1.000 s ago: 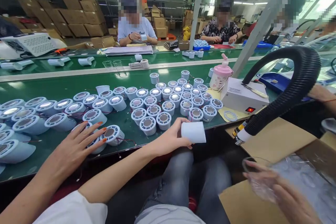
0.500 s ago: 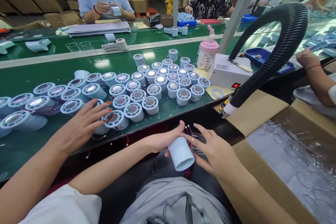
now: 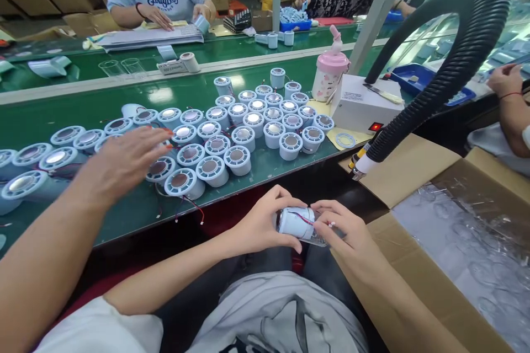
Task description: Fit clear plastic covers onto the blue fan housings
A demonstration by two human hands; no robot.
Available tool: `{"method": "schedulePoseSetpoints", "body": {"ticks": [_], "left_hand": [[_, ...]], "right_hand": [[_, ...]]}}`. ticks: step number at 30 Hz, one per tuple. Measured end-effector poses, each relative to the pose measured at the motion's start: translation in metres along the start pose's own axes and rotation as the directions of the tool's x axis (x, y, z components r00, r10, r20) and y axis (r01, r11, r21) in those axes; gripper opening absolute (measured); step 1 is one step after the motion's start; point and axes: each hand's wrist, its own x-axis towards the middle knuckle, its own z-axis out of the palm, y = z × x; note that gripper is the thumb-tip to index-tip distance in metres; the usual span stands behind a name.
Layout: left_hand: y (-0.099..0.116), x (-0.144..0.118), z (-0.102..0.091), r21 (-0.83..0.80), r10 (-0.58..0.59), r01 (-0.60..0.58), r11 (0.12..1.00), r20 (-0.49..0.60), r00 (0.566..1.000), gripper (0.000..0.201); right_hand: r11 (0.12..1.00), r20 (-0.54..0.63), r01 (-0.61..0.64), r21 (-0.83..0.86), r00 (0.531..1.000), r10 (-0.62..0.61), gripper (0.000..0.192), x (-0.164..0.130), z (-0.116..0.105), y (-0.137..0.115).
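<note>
Over my lap, my left hand (image 3: 275, 220) is wrapped around a light-blue cylindrical housing (image 3: 295, 223), which lies on its side. Thin red and dark wires (image 3: 305, 217) run along the housing toward my right fingers, and a small white connector (image 3: 332, 224) sticks out there. My right hand (image 3: 342, 226) is closed at the housing's right end, around a clear plastic cup (image 3: 318, 240) that is partly hidden below it. On the table ahead stand many similar blue housings (image 3: 212, 168) with round metallic discs on top and wires trailing.
From the left, a co-worker's hand (image 3: 124, 162) reaches over the housings. A black flexible hose (image 3: 449, 66) arches from a white box (image 3: 364, 102) at right. Below it, an open carton (image 3: 385, 237) holds clear plastic parts. A pink-lidded cup (image 3: 330, 77) stands beside the box.
The housing has turned from open end down to lying sideways, and its wires now show. My hands have closed in around it. The co-worker's hand has shifted slightly left and up.
</note>
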Motion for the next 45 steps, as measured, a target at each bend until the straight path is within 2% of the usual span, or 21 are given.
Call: {"method": "schedulePoseSetpoints", "body": {"ticks": [3, 5, 7, 8, 9, 11, 14, 15, 17, 21, 23, 31, 37, 45], "left_hand": [[-0.011, 0.0, 0.003, -0.015, 0.071, -0.07, 0.997, 0.021, 0.997, 0.064], [-0.014, 0.0, 0.005, -0.156, 0.093, -0.079, 0.985, 0.088, 0.992, 0.067], [-0.014, -0.001, 0.008, -0.332, 0.078, -0.018, 0.943, 0.167, 0.983, 0.068], [-0.012, -0.001, 0.008, -0.404, 0.054, 0.028, 0.914, 0.191, 0.98, 0.068], [-0.011, -0.001, 0.009, -0.46, 0.018, 0.078, 0.884, 0.201, 0.979, 0.067], [-0.008, -0.002, 0.01, -0.552, -0.063, 0.16, 0.818, 0.191, 0.979, 0.065], [-0.005, -0.003, 0.01, -0.645, -0.163, 0.274, 0.714, 0.227, 0.96, 0.07], [-0.004, -0.003, 0.01, -0.65, -0.173, 0.292, 0.702, 0.242, 0.955, 0.073], [-0.002, -0.004, 0.007, -0.624, -0.142, 0.26, 0.736, 0.234, 0.962, 0.074], [0.002, -0.006, 0.002, -0.516, 0.045, 0.028, 0.856, 0.129, 0.991, 0.069], [0.003, -0.006, 0.0, -0.485, 0.081, -0.019, 0.874, 0.107, 0.991, 0.072], [0.004, -0.007, -0.001, -0.437, 0.103, -0.038, 0.898, 0.125, 0.987, 0.076], [0.005, -0.008, -0.001, -0.414, 0.113, -0.046, 0.909, 0.138, 0.984, 0.077], [0.005, -0.008, -0.003, -0.379, 0.143, -0.086, 0.921, 0.127, 0.982, 0.077]], "right_hand": [[0.989, -0.063, -0.053, 0.141, 0.996, 0.062, 0.032, 0.001, 0.002, 0.002], [0.946, -0.076, -0.117, 0.303, 0.986, 0.147, 0.033, 0.002, 0.0, 0.005], [0.885, -0.065, -0.145, 0.442, 0.979, 0.192, 0.033, 0.002, -0.003, 0.007], [0.872, -0.053, -0.13, 0.472, 0.983, 0.175, 0.03, 0.001, -0.005, 0.008], [0.885, -0.041, -0.096, 0.455, 0.991, 0.129, 0.023, 0.0, -0.006, 0.008], [0.955, -0.026, 0.02, 0.296, 1.0, -0.013, 0.013, -0.004, -0.008, 0.009], [0.983, -0.021, 0.183, 0.014, 0.983, -0.183, 0.03, -0.01, -0.008, 0.01], [0.979, -0.03, 0.203, -0.023, 0.979, -0.203, 0.031, -0.012, -0.008, 0.012], [0.981, -0.033, 0.192, -0.019, 0.981, -0.192, 0.031, -0.014, -0.007, 0.014], [0.994, -0.006, 0.072, 0.084, 0.997, -0.071, 0.034, -0.016, -0.009, 0.015], [0.987, 0.031, 0.017, 0.16, 0.999, -0.022, 0.036, -0.017, -0.01, 0.013], [0.917, 0.091, -0.111, 0.384, 0.992, 0.082, 0.037, -0.017, -0.013, 0.008], [0.871, 0.142, -0.179, 0.458, 0.982, 0.127, 0.037, -0.015, -0.012, 0.006], [0.761, 0.168, -0.269, 0.59, 0.963, 0.21, 0.033, -0.012, -0.006, 0.009]]}}
